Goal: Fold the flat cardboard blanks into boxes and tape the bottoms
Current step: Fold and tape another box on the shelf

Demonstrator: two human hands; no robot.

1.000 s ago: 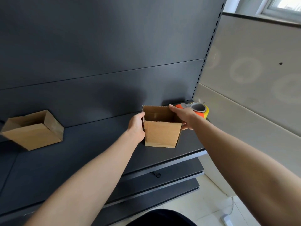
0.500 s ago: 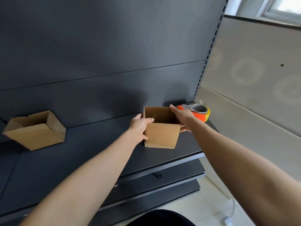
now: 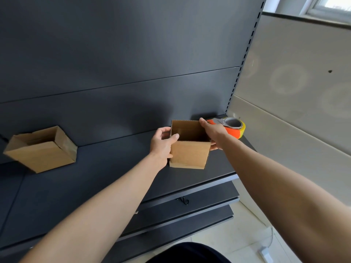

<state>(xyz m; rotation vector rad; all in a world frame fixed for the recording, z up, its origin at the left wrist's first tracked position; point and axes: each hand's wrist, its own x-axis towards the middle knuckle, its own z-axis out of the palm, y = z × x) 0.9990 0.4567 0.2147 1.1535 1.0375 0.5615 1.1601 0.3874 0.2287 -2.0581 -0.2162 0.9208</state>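
On the right end of a dark grey metal shelf [image 3: 95, 177], the left grip [image 3: 161, 145] pinched the near-left corner of a small, square, brown cardboard box [image 3: 190, 154] — thumb hooked over the rim, fingers curled against the outer wall. Opposite it, the right grip [image 3: 213, 132] clasped the right wall, forefinger stretched along the rim to the far corner and thumb low on the outside. Between them the box stood upright on the shelf, mouth open to the top, its four walls squared. Folding looked done for this one; its bottom was hidden, so whether tape had gone on could not be told. An orange-and-yellow tape dispenser [image 3: 232, 128] lay just behind the right grip, not in hand. Well apart to the left sat a second brown cardboard box [image 3: 40, 149], tilted and open — seemingly another formed one. No flat blanks showed. Both forearms reached forward, nearly straight, converging on the box.
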